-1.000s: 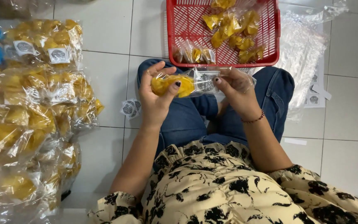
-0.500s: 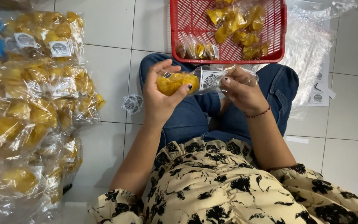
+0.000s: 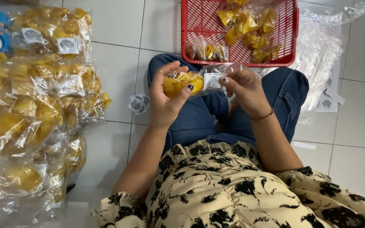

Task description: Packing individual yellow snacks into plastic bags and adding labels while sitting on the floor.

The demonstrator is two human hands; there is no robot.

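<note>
Sitting cross-legged on the floor, the person worked over the lap, and the scene read from left to right. At the far left lay a heap of clear plastic bags filled with yellow chips, many already bearing a round white sticker label, which suggested that a good share of the packing was finished. Just beside the left knee a few loose round white sticker labels lay on the white floor tiles. The left hand was closed around a small clear plastic packet of yellow chips, thumb on one side and fingers cupping the other, held above blue denim trousers. The right hand pinched the packet's other end with thumb and fingertips, right where a white label sat on the film; whether it was fully pressed down could not be told. Beyond the knees stood a red plastic mesh basket holding a few more packets and loose yellow chips, seemingly work left to do. Farther right lay a stack of empty clear plastic bags over a sheet with more labels. The room showed only pale glossy tiles with dark grout lines, no walls or furniture in view.
</note>
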